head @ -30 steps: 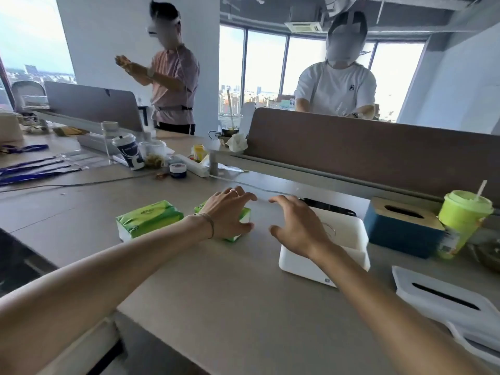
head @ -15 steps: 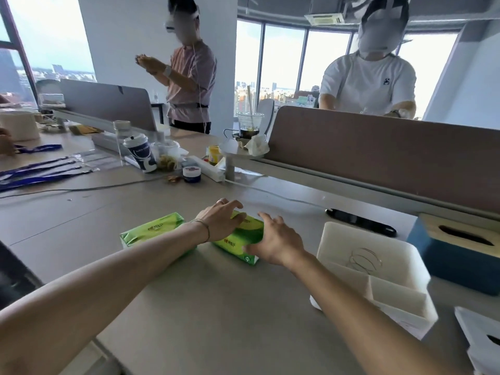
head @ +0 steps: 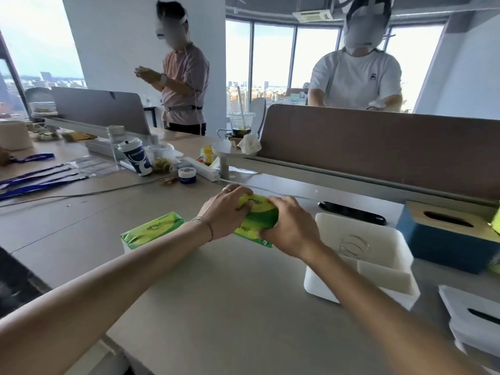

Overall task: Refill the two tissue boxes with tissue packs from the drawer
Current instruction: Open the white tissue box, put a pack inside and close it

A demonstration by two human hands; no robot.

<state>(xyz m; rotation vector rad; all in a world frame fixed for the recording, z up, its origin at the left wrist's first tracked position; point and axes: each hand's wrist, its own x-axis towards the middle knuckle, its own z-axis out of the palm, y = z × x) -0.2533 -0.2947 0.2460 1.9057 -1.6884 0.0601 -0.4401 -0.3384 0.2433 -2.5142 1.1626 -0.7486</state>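
A green tissue pack (head: 259,216) is tilted up off the desk in the middle, gripped at its left end by my left hand (head: 226,211) and at its right end by my right hand (head: 288,227). A second green tissue pack (head: 151,230) lies flat on the desk just left of my left wrist. The white tissue box (head: 389,285) stands open to the right, with a wire spring and a divider inside. Its white slotted lid (head: 470,309) lies at the right edge. The blue tissue box (head: 443,244), with a wooden slotted top, sits behind it.
A brown desk divider (head: 378,147) runs along the back. A dark cable slot (head: 351,212) lies behind the white box. Cups, a small jar (head: 187,175), a power strip and blue lanyards (head: 32,182) sit at the back left. Two people stand beyond the desk.
My right hand moved left from the white box to the tissue pack. Both hands took hold of the pack and raised and tilted it off the desk.
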